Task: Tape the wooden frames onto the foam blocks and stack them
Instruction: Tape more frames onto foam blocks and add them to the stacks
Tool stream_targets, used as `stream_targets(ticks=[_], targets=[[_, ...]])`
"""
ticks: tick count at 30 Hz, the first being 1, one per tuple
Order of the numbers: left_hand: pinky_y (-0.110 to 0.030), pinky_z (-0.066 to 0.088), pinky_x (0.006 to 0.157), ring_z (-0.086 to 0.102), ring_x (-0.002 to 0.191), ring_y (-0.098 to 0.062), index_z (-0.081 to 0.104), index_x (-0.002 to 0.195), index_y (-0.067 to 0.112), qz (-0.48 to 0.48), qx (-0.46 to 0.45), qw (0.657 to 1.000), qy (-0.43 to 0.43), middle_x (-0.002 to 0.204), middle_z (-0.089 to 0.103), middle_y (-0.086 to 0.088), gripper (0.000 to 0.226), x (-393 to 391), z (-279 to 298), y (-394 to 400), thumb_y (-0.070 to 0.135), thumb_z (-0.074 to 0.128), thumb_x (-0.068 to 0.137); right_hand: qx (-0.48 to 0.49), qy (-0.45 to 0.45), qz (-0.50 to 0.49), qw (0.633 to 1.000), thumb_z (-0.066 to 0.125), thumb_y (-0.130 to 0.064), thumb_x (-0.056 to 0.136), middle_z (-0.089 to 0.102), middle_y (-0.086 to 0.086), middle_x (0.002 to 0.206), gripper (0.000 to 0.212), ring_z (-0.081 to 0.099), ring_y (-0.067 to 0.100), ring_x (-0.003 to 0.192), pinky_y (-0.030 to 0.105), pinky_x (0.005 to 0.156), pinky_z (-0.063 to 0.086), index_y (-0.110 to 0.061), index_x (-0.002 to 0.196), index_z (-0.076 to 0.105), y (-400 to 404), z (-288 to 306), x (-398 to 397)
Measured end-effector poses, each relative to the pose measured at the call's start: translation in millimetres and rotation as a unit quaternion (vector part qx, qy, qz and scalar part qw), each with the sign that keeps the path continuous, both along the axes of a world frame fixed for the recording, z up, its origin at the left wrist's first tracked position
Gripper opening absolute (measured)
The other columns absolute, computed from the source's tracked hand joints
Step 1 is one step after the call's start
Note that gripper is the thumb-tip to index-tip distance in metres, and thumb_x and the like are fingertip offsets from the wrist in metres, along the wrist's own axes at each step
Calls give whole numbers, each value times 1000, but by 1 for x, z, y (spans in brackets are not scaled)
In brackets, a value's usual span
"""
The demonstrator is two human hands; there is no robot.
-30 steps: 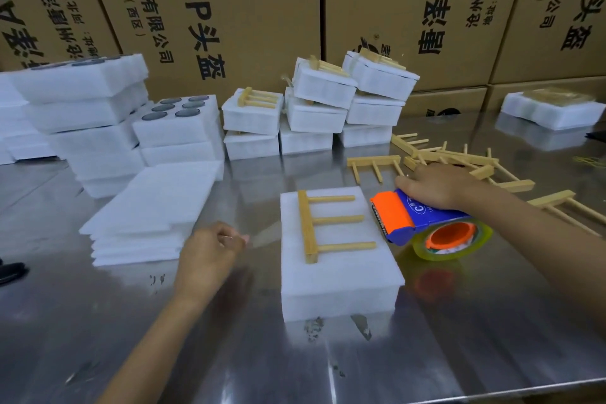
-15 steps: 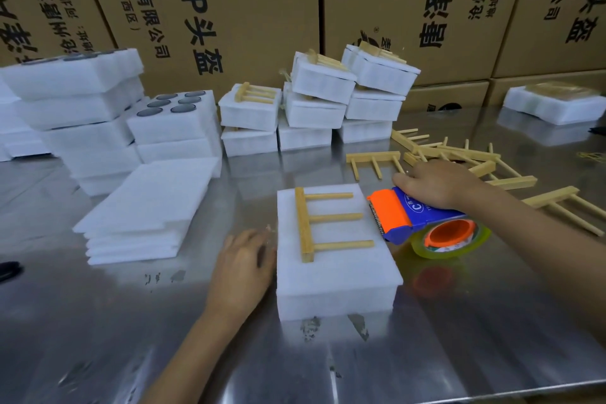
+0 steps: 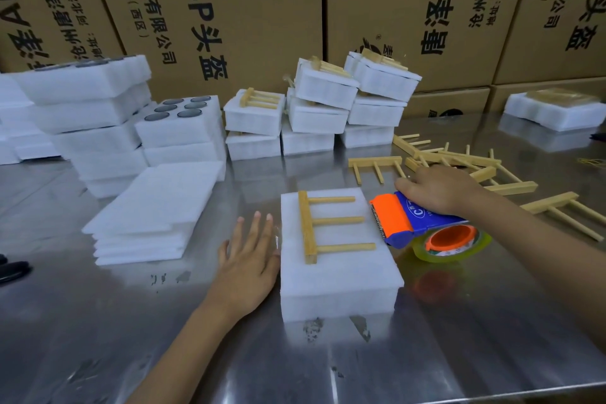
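Note:
A white foam block (image 3: 341,276) lies in front of me on the steel table (image 3: 426,344). A wooden frame (image 3: 323,225) with three pegs rests on its top, toward the far end. My right hand (image 3: 439,189) grips a blue and orange tape dispenser (image 3: 416,223), whose orange blade end touches the block's right edge. My left hand (image 3: 247,261) lies flat on the table with straight fingers, against the block's left side, where a bit of clear tape shows.
Stacked foam blocks with taped frames (image 3: 323,108) stand at the back. A pile of flat foam sheets (image 3: 151,203) and taller foam stacks (image 3: 95,115) occupy the left. Loose wooden frames (image 3: 459,164) lie at the right. Cardboard boxes (image 3: 249,10) wall the far side.
My left hand moved right from open table, uncurled, and now lies flat against the block's left side. My right hand and the dispenser stayed at the block's right edge.

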State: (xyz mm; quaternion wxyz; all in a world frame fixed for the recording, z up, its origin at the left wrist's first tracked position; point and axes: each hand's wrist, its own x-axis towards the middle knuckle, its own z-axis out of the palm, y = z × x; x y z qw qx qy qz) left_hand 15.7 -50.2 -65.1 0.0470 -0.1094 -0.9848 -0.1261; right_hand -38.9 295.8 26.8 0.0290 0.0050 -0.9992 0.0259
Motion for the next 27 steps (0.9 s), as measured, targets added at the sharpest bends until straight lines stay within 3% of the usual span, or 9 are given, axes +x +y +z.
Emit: stream_targets(ticks=[5,8,10,13,15,17,20,23,27], targets=[[-43,1,122,-14,153,-15,-13,158,26,13,105,994,-6,166,-12,11,79,-2,2,-3,53,35,101,-9,8,4,1000,27,-58,100,57,0,75,50,54,15,72,30,58,31,-23,77,55,2,0,2],[-43,15,121,11,151,-18,10,160,24,11,162,986,45,164,18,5,81,-2,3,-4,47,54,96,-17,14,5,1000,28,-57,100,56,1,73,50,53,15,70,30,56,29,-23,74,53,3,0,3],[-41,27,117,29,143,-18,32,154,23,3,199,976,86,154,38,5,70,0,4,0,34,65,93,-16,16,6,1000,27,-57,100,56,1,72,50,53,15,69,30,56,29,-23,74,52,3,0,3],[-36,48,101,56,117,-12,62,126,21,0,275,956,104,121,60,11,39,1,1,7,17,71,89,-16,25,9,1000,27,-57,100,57,2,71,52,54,16,69,30,56,28,-22,73,54,3,-1,3],[-22,52,88,65,99,-4,70,112,21,16,331,940,78,102,68,17,23,3,0,12,14,70,91,-17,32,10,999,26,-58,99,57,1,71,52,53,16,69,30,56,27,-22,72,53,4,-2,3],[-5,46,78,64,94,8,73,111,20,31,375,925,61,97,71,19,20,5,-1,15,14,68,93,-18,35,10,999,26,-58,99,56,0,71,51,53,15,69,30,56,27,-23,72,52,6,-3,4],[-1,43,72,62,87,16,74,113,18,33,419,907,17,96,72,19,22,6,-1,15,12,64,96,-17,36,7,999,26,-59,99,56,-1,71,50,52,14,68,29,55,27,-24,72,51,6,-4,3],[-8,47,80,66,96,-2,73,109,23,38,428,903,-24,101,72,12,25,6,6,14,6,57,97,-16,38,9,999,26,-59,99,55,-1,70,51,52,14,68,29,56,28,-25,71,50,7,-4,3],[-28,43,100,57,113,-15,65,114,20,71,369,920,110,115,59,7,35,2,31,18,-3,49,93,-16,42,10,999,27,-58,99,58,0,70,54,55,15,68,29,56,29,-22,72,55,8,-5,3]])
